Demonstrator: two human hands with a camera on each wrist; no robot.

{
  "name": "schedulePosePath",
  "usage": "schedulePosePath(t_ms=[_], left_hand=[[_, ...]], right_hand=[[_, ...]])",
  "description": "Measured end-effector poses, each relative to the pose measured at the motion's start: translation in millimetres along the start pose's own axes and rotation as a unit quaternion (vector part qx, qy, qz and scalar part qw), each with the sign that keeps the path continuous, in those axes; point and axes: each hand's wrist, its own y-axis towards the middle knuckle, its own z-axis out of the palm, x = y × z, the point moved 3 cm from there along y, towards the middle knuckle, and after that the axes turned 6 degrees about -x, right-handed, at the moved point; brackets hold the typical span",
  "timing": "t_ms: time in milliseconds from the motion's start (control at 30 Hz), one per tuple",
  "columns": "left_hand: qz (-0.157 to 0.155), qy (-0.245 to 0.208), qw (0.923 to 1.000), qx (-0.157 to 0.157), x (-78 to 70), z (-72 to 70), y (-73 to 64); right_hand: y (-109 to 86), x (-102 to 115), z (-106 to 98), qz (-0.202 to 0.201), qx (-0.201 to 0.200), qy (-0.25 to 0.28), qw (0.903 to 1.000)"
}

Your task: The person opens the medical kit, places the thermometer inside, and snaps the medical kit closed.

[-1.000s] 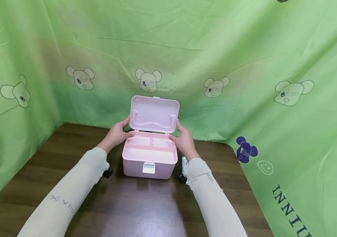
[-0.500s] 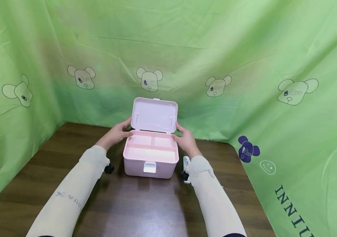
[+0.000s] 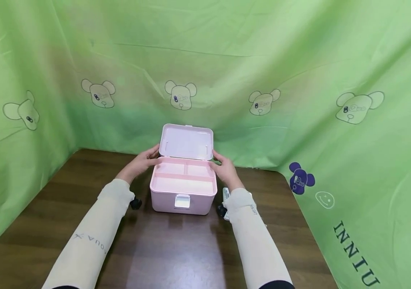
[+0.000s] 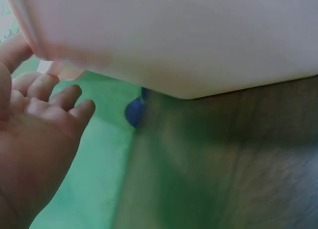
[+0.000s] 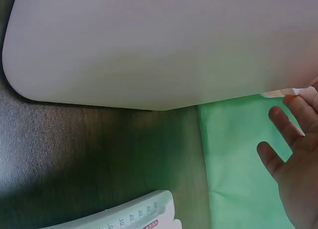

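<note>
A pink storage box stands on the table with its lid raised and leaning back. Inside its top is a divided tray with two small compartments behind one long one. My left hand is at the back left corner, thumb on the rim, fingers beside the lid's edge. Mirroring it, my right hand has its thumb on the right rim and fingertips touching the lid's right edge. Both wrist views show fingers loosely extended near the lid, past the box wall. The lid's back is hidden.
A white thermometer with a printed scale lies on the table right of the box, partly under my right sleeve. Green cloth with bear faces hangs behind and at both sides of the brown table.
The lid has tilted further back, its top edge now lower. Both hands stay at the back corners, following the lid slightly. The box remains in place.
</note>
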Motion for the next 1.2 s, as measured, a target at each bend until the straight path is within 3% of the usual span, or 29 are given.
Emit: schedulePosePath(t_ms=[200,600,867,1200], left_hand=[[-0.024,-0.032,0.9991,-0.012,11.5,4.2,-2.0],[-0.037,-0.055,0.9975,-0.024,15.1,9.7,-10.8],[-0.03,-0.012,0.9991,-0.026,8.2,8.3,-11.3],[-0.049,0.015,0.9984,-0.025,2.0,10.0,-12.4]], right_hand=[[-4.0,-4,-1,0.011,-0.003,0.019,0.9998],[-8.8,-11,3,0.006,-0.011,0.061,0.9981],[-12.5,-7,3,0.022,-0.043,0.057,0.9972],[-17.5,-2,6,0.024,-0.083,0.052,0.9949]])
